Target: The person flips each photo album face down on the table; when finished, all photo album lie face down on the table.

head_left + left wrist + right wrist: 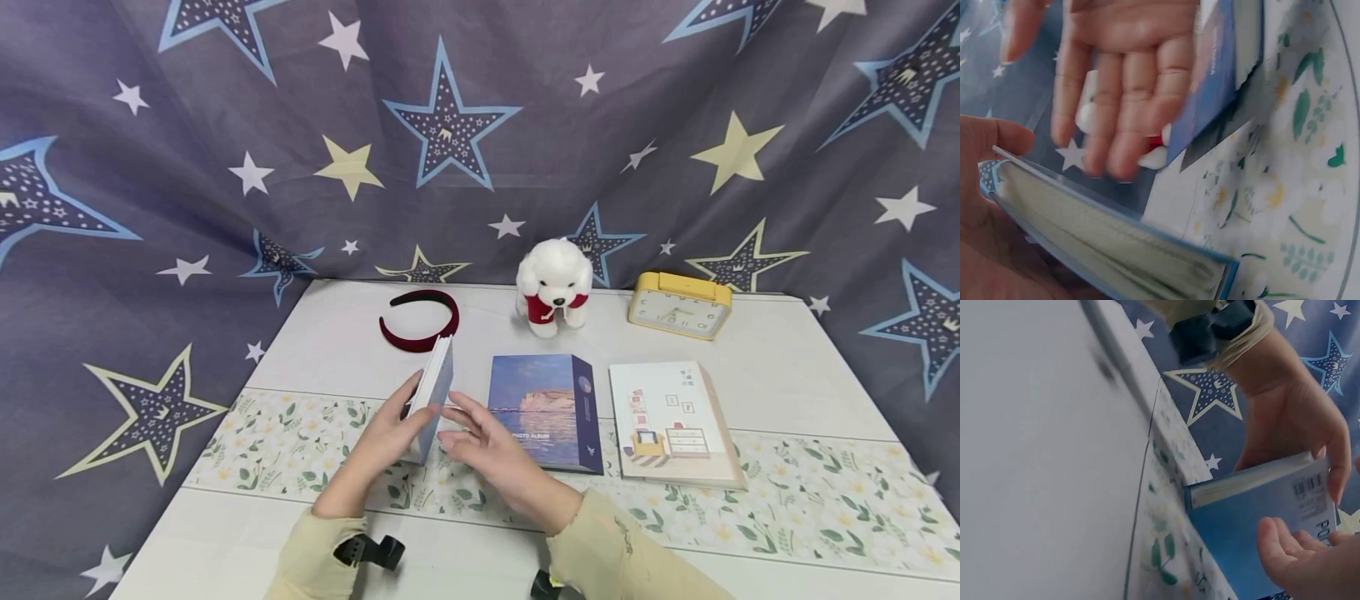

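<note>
My left hand (pixel 382 440) grips a blue photo album (pixel 436 385), which stands on edge over the floral strip of the table. In the left wrist view the album's page edges (pixel 1104 234) face the camera, thumb on one cover. A barcode shows on its blue cover (pixel 1235 534) in the right wrist view. My right hand (pixel 498 450) is beside that cover, fingers extended and holding nothing; whether the fingertips touch it I cannot tell. To the right lies a photo album with a sea-cliff picture (pixel 536 408), then a cream album with a room drawing (pixel 671 425).
At the back are a dark red headband (pixel 452 321), a white plush dog (pixel 555 283) in red and a yellow alarm clock (pixel 681 306). A star-patterned curtain (pixel 480 217) hangs behind the white table (pixel 795 358).
</note>
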A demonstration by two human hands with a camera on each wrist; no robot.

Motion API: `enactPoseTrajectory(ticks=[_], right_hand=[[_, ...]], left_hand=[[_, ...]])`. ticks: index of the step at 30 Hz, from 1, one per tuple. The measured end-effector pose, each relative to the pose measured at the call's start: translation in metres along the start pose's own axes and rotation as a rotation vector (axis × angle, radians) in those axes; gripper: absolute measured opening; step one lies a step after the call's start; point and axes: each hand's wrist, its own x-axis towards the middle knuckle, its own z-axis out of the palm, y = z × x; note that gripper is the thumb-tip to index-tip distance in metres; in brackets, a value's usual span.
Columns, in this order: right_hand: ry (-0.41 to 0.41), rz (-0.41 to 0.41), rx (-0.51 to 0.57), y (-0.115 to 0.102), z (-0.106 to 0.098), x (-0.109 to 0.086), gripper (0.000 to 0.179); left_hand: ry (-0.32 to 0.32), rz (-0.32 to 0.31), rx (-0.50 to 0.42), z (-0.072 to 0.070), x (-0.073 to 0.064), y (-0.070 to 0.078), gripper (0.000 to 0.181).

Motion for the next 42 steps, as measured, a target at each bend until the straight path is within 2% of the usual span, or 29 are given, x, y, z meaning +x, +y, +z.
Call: enactPoseTrajectory(ticks=[7,15,19,25,31,36,42], right_hand=[[0.022,0.056,-0.067,0.009,-0.003,0.001,0.073],[0.021,0.111,-0.178,0.017,-0.007,0.001,0.074],[0.003,0.117,-0.212,0.019,-0.008,0.002,0.073],[-0.006,0.106,-0.262,0.023,-0.009,0.004,0.076],[0.005,0.105,-0.266,0.023,-0.007,0.006,0.079],[0.004,0.106,-0.248,0.02,-0.005,0.007,0.08],[0.008,0.092,-0.234,0.021,-0.004,0.009,0.082]], left_hand=[[0.032,-0.015,-0.048,-0.006,-0.002,0.005,0.059],[0.054,-0.031,-0.139,-0.013,-0.003,0.004,0.058],[0.085,-0.021,-0.166,-0.015,-0.002,0.001,0.057],[0.114,-0.051,-0.216,-0.019,-0.002,-0.004,0.058],[0.102,-0.073,-0.351,-0.022,-0.001,-0.01,0.059],[0.075,-0.096,-0.419,-0.025,0.001,-0.02,0.056],[0.034,-0.079,-0.502,-0.026,0.002,-0.028,0.054]])
